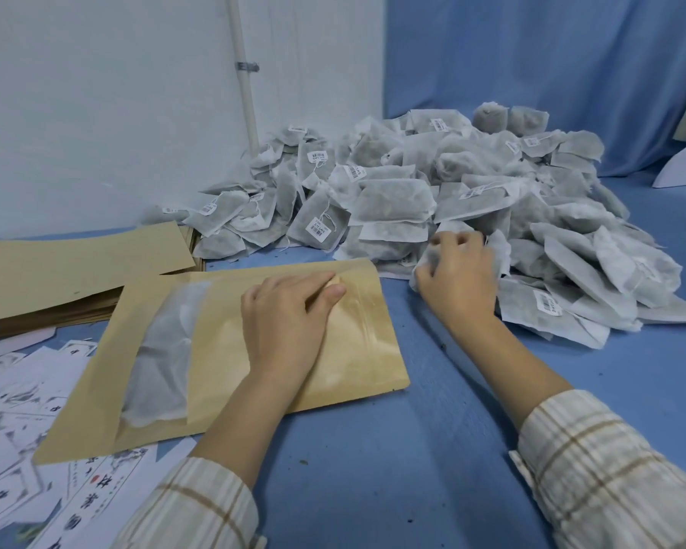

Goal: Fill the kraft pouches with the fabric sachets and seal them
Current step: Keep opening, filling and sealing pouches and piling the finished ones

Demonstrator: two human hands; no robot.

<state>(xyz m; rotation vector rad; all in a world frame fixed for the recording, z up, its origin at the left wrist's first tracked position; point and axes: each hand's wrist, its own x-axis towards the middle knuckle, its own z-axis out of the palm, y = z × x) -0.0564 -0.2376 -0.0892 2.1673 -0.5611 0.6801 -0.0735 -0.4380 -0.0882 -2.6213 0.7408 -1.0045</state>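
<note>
Two hands engaged: left hand (284, 311) rests flat, fingers extended, on kraft pouch (357, 350); right hand (458, 281) grips a sachet (422, 267) at the pile (492, 184).

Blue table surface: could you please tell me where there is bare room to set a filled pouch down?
Bare blue surface lies between the two forearms, right of the kraft pouch and below the sachet pile. Crowded: printed sheets at lower left, the pouch stack at left.
</note>
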